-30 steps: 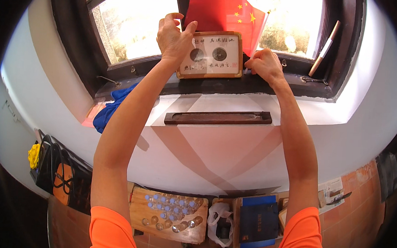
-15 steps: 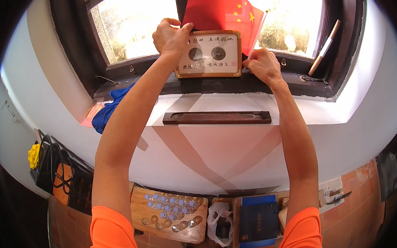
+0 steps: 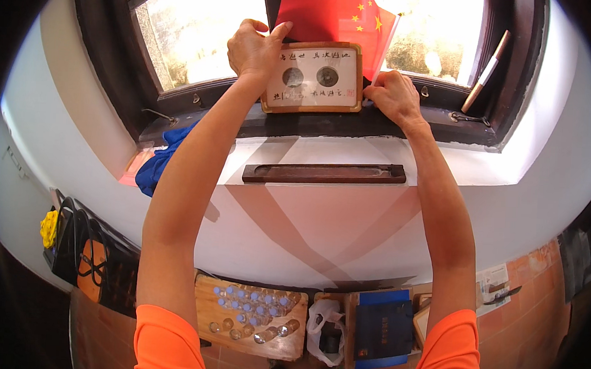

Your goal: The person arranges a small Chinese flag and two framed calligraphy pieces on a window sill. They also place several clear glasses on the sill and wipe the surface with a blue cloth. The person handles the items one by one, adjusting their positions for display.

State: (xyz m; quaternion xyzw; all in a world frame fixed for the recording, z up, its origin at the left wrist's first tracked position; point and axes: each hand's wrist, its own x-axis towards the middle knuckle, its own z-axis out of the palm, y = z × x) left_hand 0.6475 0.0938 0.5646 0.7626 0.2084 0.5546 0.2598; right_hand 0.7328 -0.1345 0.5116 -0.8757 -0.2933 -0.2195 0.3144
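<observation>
A small wooden picture frame (image 3: pixel 312 103) stands upright on the dark window sill, with two round coin-like discs and handwriting on a white ground. My left hand (image 3: pixel 255 51) is closed at its upper left corner, thumb raised above the top edge and fingers partly hidden behind. Behind the frame, a red flag with yellow stars (image 3: pixel 345 18) rises against the window. Beside the frame's lower right, my right hand (image 3: pixel 396 98) pinches near the lower end of the flag's pale stick; the fingertips are partly hidden.
A dark wooden tray (image 3: pixel 325 174) lies on the white ledge, blue cloth (image 3: pixel 161 162) to its left. A pale rod (image 3: pixel 486 73) leans at the window's right. Below stand a wooden board (image 3: pixel 216 333) with several small bottles, a white bag (image 3: pixel 319 317) and dark blue folders (image 3: pixel 383 327).
My left thumb has risen slightly off the frame's top corner. The frame leans much as before, and my right hand stays at the flag stick. The view has shifted a little.
</observation>
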